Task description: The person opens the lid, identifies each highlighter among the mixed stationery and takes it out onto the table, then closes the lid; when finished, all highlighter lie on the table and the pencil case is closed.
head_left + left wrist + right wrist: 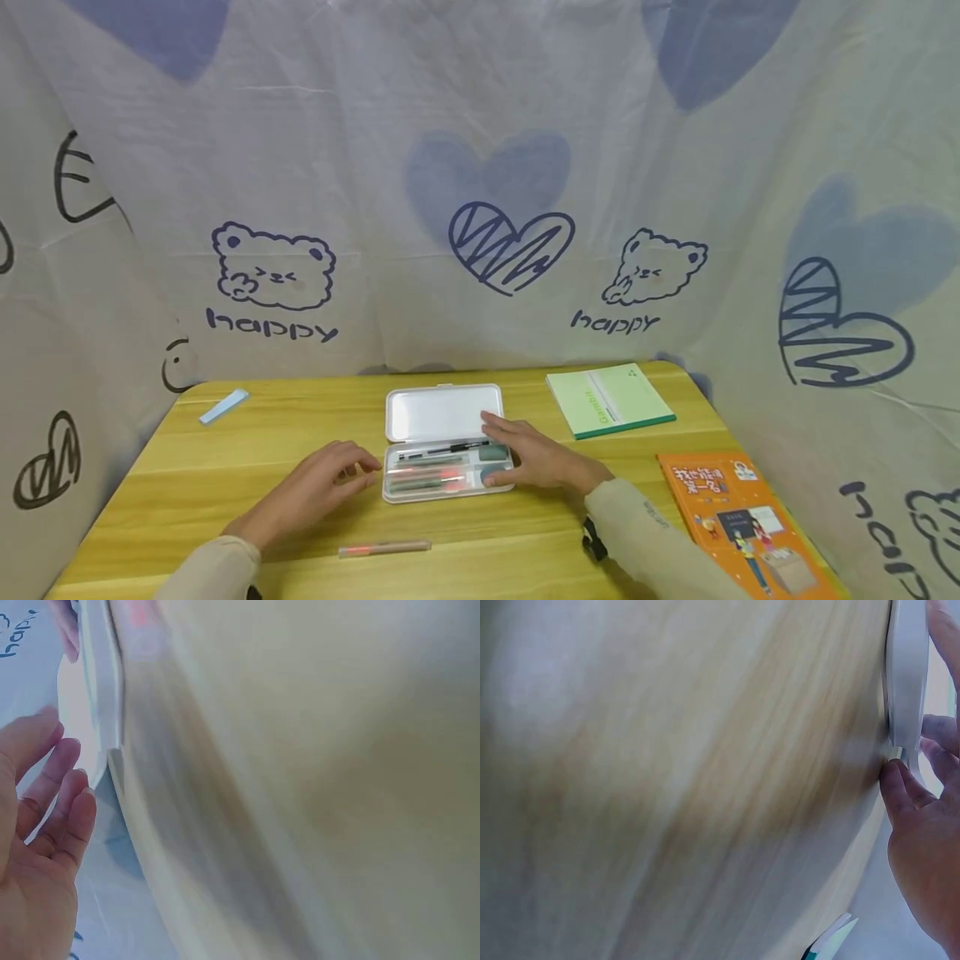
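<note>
Pencil case (435, 417), white, rectangular, plastic, lies lid-back at twelve o'clock!
Right hand (542, 455), fingers spread, touches its three o'clock end, likely steadying it; apart, the empty left hand (324, 482) hovers loosely near nine.

Cannot see the part of the pencil case (441, 414) behind the right fingers (504, 423). Can follow the orange book (742, 521), right of them, only to the head view's lower edge. In the right wrist view, can see only blurred tabletop (705, 772) left of them. Above the left fingers (60, 766), cannot identify a smeared pinkish thing (140, 615).
</note>
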`<state>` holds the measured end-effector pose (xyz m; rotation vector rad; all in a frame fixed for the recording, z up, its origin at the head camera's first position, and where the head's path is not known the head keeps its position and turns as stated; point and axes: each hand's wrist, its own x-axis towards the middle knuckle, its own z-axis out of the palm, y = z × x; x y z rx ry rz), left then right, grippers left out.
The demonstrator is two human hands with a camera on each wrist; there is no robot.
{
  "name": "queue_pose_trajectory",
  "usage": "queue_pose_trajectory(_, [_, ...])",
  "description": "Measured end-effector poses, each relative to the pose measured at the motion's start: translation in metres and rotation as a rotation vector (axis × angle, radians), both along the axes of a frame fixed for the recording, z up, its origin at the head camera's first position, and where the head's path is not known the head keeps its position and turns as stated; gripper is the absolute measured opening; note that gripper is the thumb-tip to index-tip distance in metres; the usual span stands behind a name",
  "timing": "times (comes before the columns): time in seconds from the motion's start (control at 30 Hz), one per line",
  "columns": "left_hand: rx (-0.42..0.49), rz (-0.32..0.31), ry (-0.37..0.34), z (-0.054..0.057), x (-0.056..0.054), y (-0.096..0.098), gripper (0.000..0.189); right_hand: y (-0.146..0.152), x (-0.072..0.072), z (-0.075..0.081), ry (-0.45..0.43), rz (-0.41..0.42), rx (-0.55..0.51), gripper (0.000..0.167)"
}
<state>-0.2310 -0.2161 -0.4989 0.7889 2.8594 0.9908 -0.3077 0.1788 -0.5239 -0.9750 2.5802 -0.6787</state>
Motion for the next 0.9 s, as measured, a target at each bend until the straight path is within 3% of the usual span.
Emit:
queue_pose_trajectory(0.3, [-0.116,-0.082,0.088,-0.001,-0.026,0.030,0.016,-0.001,0.000,0.001,-0.007,-0.017,0.008,0.097])
queue_pose_trajectory(0.53, [-0.154,-0.049,0.045,-0.005,-0.033,0.042,0.012,-0.001,0.000,0.002,-0.004,-0.012,0.006,0.097])
queue_pose_trajectory(0.9, [-0.153,0.030,-0.059,-0.004,-0.040,0.053,0.006,-0.001,0.000,0.001,0.004,0.002,0.004,0.096])
